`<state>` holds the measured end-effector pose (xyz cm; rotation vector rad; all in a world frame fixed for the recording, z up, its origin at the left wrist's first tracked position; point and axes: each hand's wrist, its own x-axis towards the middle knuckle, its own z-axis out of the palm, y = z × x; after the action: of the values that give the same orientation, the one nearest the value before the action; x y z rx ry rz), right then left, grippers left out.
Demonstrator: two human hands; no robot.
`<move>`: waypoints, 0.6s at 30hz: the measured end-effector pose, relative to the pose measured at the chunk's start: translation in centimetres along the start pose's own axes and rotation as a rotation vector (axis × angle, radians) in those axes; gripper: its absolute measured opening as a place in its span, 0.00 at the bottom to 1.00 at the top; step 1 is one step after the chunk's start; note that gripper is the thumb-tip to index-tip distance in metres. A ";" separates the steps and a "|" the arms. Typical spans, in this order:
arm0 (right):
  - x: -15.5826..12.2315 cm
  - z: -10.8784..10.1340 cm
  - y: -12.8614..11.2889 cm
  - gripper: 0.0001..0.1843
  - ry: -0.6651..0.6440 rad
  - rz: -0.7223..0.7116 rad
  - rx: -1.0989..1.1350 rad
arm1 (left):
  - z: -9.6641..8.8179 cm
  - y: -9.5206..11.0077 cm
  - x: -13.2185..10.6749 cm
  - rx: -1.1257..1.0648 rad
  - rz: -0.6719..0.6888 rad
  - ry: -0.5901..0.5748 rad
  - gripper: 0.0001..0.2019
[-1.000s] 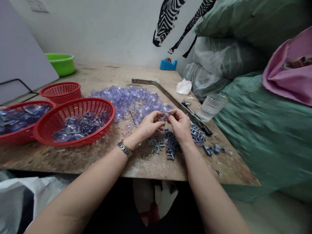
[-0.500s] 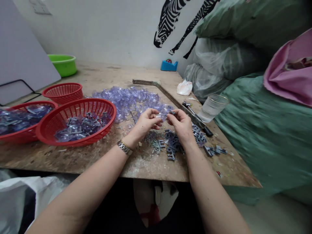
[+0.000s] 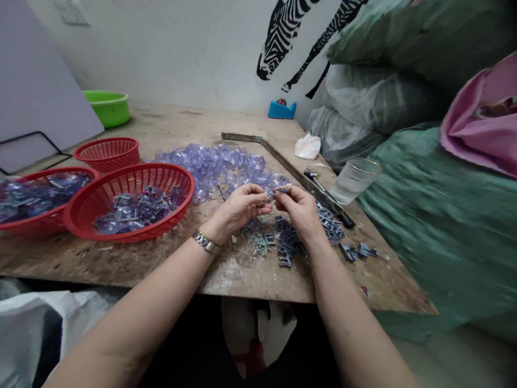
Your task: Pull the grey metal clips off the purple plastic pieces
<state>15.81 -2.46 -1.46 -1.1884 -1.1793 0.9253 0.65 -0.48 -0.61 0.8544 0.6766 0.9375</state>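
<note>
My left hand (image 3: 242, 207) is closed in a pinch at the middle of the table, its fingertips on a clear purplish plastic piece (image 3: 268, 197) that is mostly hidden. Close beside it, my right hand (image 3: 299, 213) pinches a small dark grey plastic part (image 3: 281, 189) between thumb and forefinger. The two sets of fingertips nearly meet. Beyond them spreads a heap of clear purplish plastic pieces (image 3: 218, 164). Below the right hand lies a pile of dark grey plastic parts (image 3: 287, 240), with small pale green-grey bits (image 3: 258, 241) to its left.
Red baskets (image 3: 129, 229) stand on the left, two holding assembled-looking clear and grey pieces. A bent metal bar (image 3: 278, 156) crosses behind the hands. At right are a glass (image 3: 355, 180), a black-handled tool (image 3: 345, 219) and green sacks (image 3: 440, 226) beside the table edge.
The clear piece between my fingertips shows less than before. My left fingers have shifted slightly; both hands stay over the same spot. The whole view has moved a little.
</note>
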 end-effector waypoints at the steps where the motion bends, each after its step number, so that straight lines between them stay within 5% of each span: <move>1: 0.0 0.0 0.0 0.13 -0.008 -0.001 -0.001 | 0.0 0.0 0.0 -0.017 0.002 -0.004 0.09; 18: 0.2 -0.1 0.6 0.25 -0.016 -0.013 0.059 | -0.1 -0.4 0.0 0.086 0.092 -0.052 0.07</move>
<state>15.92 -2.22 -1.99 -1.1267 -1.1640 0.9554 0.76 -0.55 -1.04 0.9897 0.6409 0.9710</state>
